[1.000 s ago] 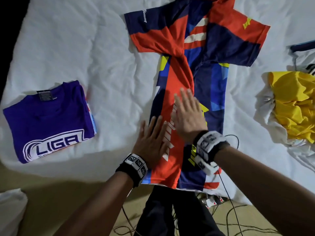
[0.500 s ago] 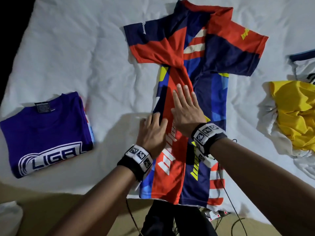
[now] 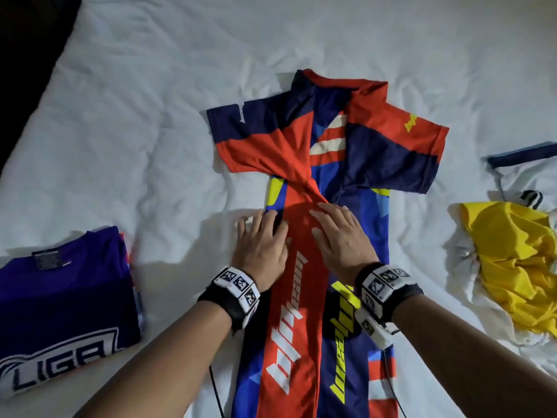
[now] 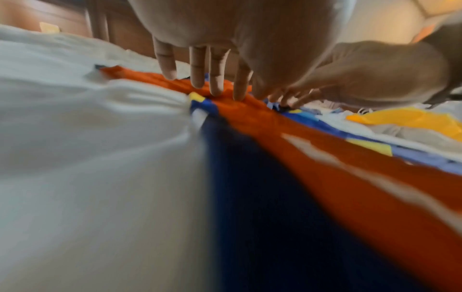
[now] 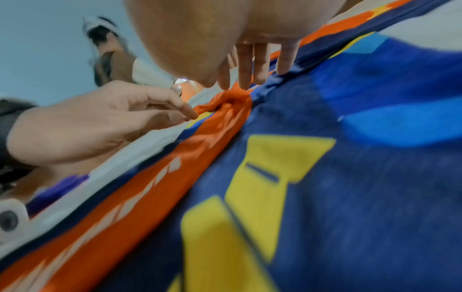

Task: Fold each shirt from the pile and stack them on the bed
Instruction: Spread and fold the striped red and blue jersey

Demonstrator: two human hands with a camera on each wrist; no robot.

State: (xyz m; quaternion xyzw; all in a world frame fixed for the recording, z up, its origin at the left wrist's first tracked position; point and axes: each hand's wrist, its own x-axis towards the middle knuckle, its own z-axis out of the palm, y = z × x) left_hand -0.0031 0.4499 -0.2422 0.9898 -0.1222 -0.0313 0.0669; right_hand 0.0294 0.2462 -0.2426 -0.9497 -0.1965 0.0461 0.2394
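Observation:
A red, navy and blue jersey [image 3: 304, 312] lies lengthwise on the white bed [image 3: 150, 101], its sides folded inward and its sleeves spread at the far end. My left hand [image 3: 260, 233] lies flat on the jersey's left edge, fingers straight and pressing the cloth [image 4: 250, 118]. My right hand [image 3: 337, 230] presses flat on the middle of the jersey [image 5: 325, 177], fingertips at a bunched red fold [image 5: 232, 100]. A folded purple shirt [image 3: 60, 312] with white lettering lies at the left. The pile with a yellow shirt [image 3: 518, 267] on top sits at the right.
White garments [image 3: 536, 176] with a dark-trimmed collar lie behind the yellow shirt. A black cable [image 3: 215, 390] hangs past the near bed edge. The bed's dark left edge [image 3: 27, 55] runs diagonally at the upper left.
Both hands have slid up the jersey toward the collar, pressing it flat as they go. The view has tilted, so the whole jersey now shows lower in frame.

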